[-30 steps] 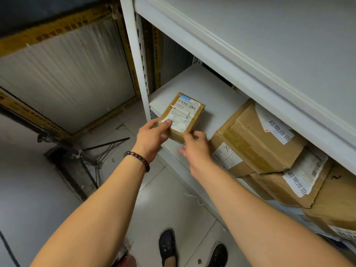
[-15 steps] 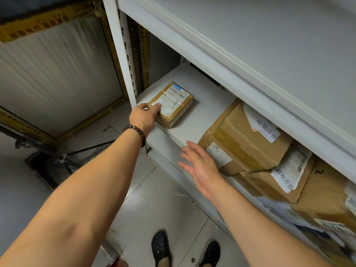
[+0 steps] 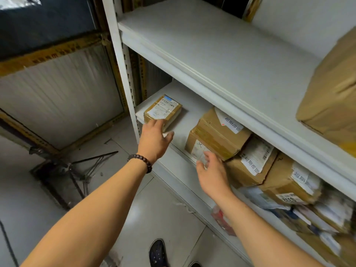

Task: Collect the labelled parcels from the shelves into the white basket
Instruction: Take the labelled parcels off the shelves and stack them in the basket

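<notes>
Reaching step. Left hand (image 3: 154, 140) slack, empty, by small brown labelled cardboard parcel (image 3: 162, 110), white metal shelf (image 3: 189, 120) front-left corner; right hand (image 3: 212, 175) spread, empty. Next: grasp parcel.

The near corner of the parcel (image 3: 163, 108) is hidden by the left grip (image 3: 154, 139), whose fingertips are blurred. The right grip (image 3: 211, 174) is smeared at its fingers. The top box (image 3: 331, 97) is cut by the right edge. The lower-right parcels (image 3: 317, 209) are blurred, their labels unreadable.
</notes>
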